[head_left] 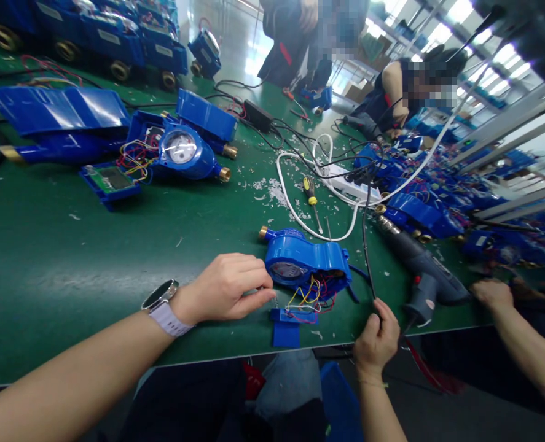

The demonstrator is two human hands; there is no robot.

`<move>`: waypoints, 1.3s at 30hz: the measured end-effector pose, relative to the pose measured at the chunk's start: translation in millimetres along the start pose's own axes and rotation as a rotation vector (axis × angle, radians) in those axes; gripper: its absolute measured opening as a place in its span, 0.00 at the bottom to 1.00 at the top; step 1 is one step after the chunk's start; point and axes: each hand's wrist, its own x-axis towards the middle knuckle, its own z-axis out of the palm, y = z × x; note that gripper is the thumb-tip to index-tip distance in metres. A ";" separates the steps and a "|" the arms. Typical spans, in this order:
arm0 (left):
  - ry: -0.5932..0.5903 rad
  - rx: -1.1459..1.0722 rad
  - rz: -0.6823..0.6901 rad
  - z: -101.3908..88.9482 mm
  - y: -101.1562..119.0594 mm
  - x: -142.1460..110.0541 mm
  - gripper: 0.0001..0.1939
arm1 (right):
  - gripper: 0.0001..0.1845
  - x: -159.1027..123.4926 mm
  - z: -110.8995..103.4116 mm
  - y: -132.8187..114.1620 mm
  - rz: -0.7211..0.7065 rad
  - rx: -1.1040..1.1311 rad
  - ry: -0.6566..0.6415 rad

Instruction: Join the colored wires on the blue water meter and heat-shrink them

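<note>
A blue water meter [305, 259] with a brass fitting lies near the front edge of the green table [69, 258], coloured wires spilling from it to a small blue board [290, 319]. My left hand [226, 287], a watch on its wrist, rests against the meter's left side with fingers curled in a pinch. My right hand [377, 341] is closed round a thin black cable [365, 245] at the table edge.
A grey heat gun [426, 276] lies right of the meter. A yellow-handled screwdriver [311, 193], white cable and power strip [346, 181] sit behind. Opened blue meters [180, 150] lie at left, several more at right. Another person's hand [492, 293] reaches in; two people stand beyond.
</note>
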 end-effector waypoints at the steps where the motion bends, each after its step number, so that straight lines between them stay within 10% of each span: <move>1: -0.008 0.004 0.000 0.5 0.1 -0.4 0.16 | 0.20 -0.1 0.2 0.3 -0.001 -0.001 0.000; 14: -0.115 -0.140 -0.084 4.8 6.5 -0.3 0.13 | 0.24 7.6 -7.0 1.0 0.062 0.011 -0.114; 18: -0.154 -0.234 -0.140 6.5 11.3 -0.3 0.08 | 0.22 8.5 -26.5 -39.7 0.072 0.099 -0.077; 26: -0.213 -0.317 -0.229 9.2 12.7 -1.7 0.04 | 0.10 -4.8 -42.6 -149.1 -0.395 0.219 -0.207; 39: -0.123 -0.444 -0.286 23.0 25.8 -2.3 0.05 | 0.03 -4.4 -24.3 -167.2 -0.377 0.154 -0.237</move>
